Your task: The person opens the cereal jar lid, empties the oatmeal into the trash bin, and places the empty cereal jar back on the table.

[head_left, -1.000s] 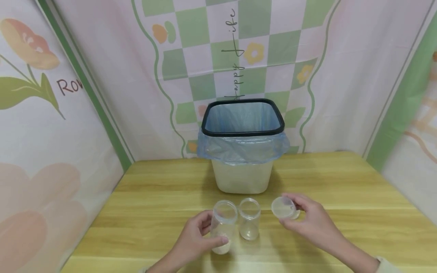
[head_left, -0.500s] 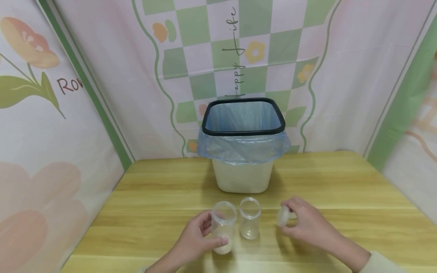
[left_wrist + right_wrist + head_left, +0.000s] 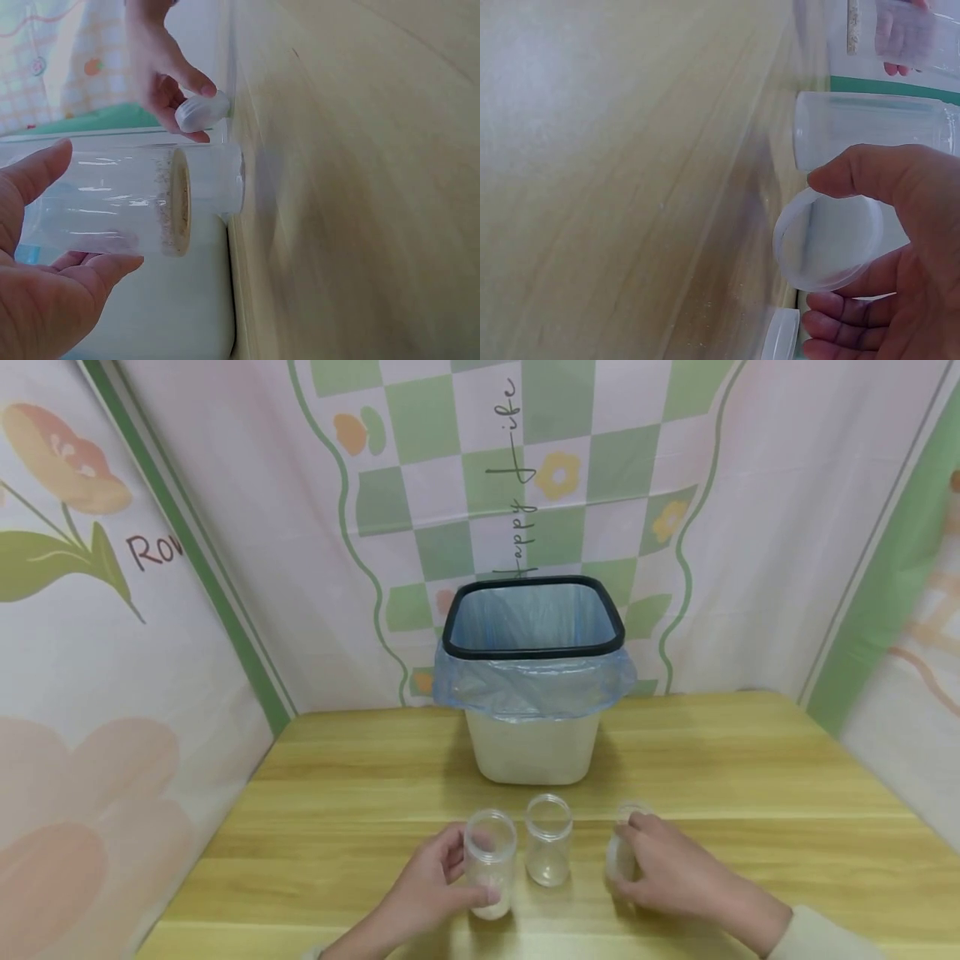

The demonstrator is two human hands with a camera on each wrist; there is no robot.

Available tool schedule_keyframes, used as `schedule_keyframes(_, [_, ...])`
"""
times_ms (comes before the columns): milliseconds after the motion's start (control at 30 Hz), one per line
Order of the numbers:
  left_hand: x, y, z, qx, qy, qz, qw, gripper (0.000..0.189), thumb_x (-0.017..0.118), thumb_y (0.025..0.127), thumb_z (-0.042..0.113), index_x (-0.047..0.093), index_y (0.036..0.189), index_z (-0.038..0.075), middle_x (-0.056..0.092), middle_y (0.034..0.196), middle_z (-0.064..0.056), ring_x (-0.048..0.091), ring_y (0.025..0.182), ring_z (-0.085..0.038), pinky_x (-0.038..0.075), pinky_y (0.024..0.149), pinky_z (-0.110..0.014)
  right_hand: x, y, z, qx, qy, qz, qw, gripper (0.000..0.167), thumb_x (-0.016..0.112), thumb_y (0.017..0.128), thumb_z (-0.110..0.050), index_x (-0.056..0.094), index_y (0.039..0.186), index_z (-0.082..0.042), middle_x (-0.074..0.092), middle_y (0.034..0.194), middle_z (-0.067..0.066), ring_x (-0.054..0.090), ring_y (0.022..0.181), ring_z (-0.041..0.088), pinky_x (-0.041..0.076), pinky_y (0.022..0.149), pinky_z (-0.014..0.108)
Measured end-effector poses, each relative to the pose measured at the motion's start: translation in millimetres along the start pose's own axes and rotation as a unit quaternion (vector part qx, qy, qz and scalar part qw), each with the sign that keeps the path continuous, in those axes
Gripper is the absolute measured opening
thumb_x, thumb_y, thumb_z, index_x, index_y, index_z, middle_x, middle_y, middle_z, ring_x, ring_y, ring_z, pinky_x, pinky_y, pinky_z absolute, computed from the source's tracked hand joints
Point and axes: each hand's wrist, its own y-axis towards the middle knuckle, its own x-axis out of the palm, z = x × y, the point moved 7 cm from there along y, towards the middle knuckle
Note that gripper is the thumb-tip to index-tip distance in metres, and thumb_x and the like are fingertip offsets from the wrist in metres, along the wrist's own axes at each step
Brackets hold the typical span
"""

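My left hand (image 3: 426, 881) grips a clear plastic jar (image 3: 491, 864), mouth up and without a lid. A pale, grainy layer lies at its bottom, and the left wrist view shows the jar held just above the table. Pinched between thumb and fingers of my right hand (image 3: 671, 868) is a round clear lid (image 3: 838, 234), tipped on edge close over the tabletop. A second open clear jar (image 3: 548, 852) stands upright between the two hands. Another lid (image 3: 781, 336) lies on the table just beyond the right hand, partly hidden by it in the head view.
Behind the jars stands a cream bin (image 3: 536, 752) with a black rim and a blue plastic liner (image 3: 532, 685) folded over its sides. Patterned curtains (image 3: 420, 435) enclose the wooden table (image 3: 337, 777) at the back and both sides.
My right hand has turned the lid from facing the head camera to edge-on and brought it lower, toward me. The left hand and its jar have barely moved.
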Motion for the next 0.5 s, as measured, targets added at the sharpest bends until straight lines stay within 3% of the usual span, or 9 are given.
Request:
schedule_keyframes(67, [1.0, 0.0, -2.7, -0.002, 0.006, -0.008, 0.9999, 0.062, 0.079, 0.077, 0.006, 0.05, 0.131, -0.004, 0.056, 0.131, -0.019, 0.053, 0.123, -0.031, 0.042, 0.099, -0.029, 1.6, -0.3, -0.3, -0.005, -0.01, -0.001, 0.9999, 0.069, 0.082, 0.069, -0.035, 0.062, 0.116, 0.012, 0.059, 0.113, 0.028, 0.059, 0.098, 0.039, 0.053, 0.082, 0.051])
schedule_keyframes(200, [3.2, -0.7, -7.8, -0.015, 0.014, -0.022, 0.9996, 0.069, 0.078, 0.078, 0.006, 0.044, 0.138, -0.003, 0.054, 0.133, -0.019, 0.052, 0.125, -0.03, 0.043, 0.1, -0.029, 2.5, 0.8, -1.1, -0.012, -0.018, 0.0, 0.9998, 0.068, 0.081, 0.07, -0.037, 0.062, 0.114, 0.011, 0.06, 0.11, 0.025, 0.06, 0.095, 0.035, 0.053, 0.08, 0.049])
schedule_keyframes(500, [6.5, -3.6, -14.2, -0.037, 0.039, -0.028, 0.9982, 0.067, 0.078, 0.078, 0.004, 0.046, 0.136, 0.0, 0.06, 0.128, -0.011, 0.057, 0.12, -0.024, 0.045, 0.098, -0.032, 2.1, 3.8, -3.0, -0.016, -0.011, 0.009, 0.9998, 0.062, 0.08, 0.07, -0.035, 0.06, 0.112, 0.005, 0.061, 0.109, 0.02, 0.059, 0.093, 0.031, 0.053, 0.079, 0.048])
